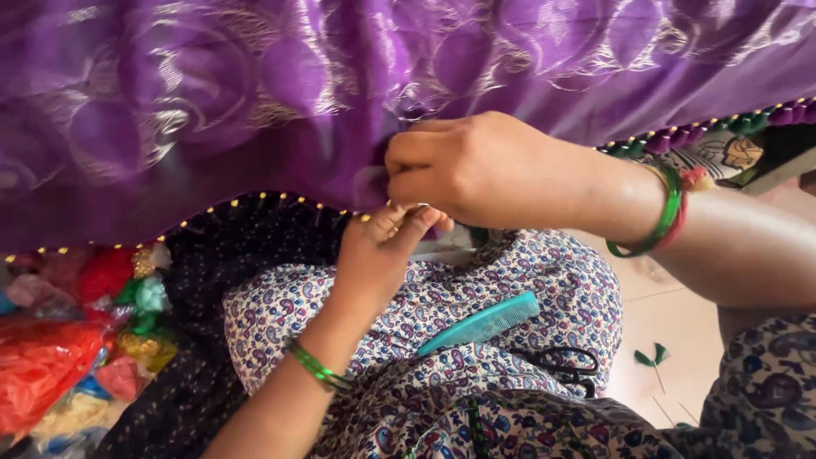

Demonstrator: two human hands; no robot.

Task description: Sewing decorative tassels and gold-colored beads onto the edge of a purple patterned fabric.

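Both hands pinch purple fabric [255, 93] hem: right hand [476, 166] gripping edge, left hand [382, 246] fingertips on beaded trim. Teal comb [480, 323], scissors [565, 361] on lap. Red bag [38, 365]: contents unclear.

The purple cloth [255, 93] hangs across the whole top, so no way through there. Lap is taken by a teal comb [480, 323] & black scissors [565, 364]. Left side is blocked by coloured bags [51, 365]. Free room: bare floor [671, 331] at right, w/ only small green bits.
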